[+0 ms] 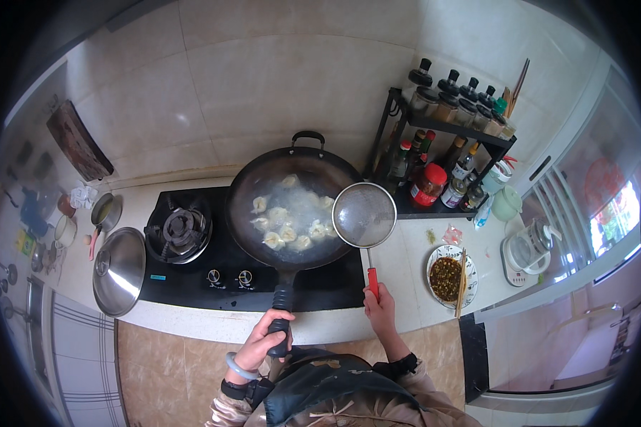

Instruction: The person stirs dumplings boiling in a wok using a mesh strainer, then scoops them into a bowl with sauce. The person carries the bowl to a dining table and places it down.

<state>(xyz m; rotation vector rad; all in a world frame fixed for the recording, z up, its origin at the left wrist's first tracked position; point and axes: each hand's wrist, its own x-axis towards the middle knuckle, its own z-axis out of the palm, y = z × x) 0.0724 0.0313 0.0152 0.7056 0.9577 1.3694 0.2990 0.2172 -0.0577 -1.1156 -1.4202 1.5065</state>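
A dark wok [245, 160] stands over the right side of the black gas hob [192, 288], with steaming, cloudy liquid inside. Several pale dumplings [288, 233] float in it. My left hand [265, 337] is wrapped around the wok's ribbed black handle [282, 299]. In my right hand [379, 307] is the red handle of a round fine-mesh strainer [364, 216]. The strainer's mesh head is level with the wok's right rim and overlaps it in view; whether they touch I cannot tell.
Left of the wok are a bare burner [181, 229], a steel lid [120, 272] and a small saucepan [106, 212]. To the right, a black rack [454, 125] holds jars and bottles. A plate [473, 267] of dark sauce with chopsticks [461, 285] and a glass kettle [531, 245] stand on the counter.
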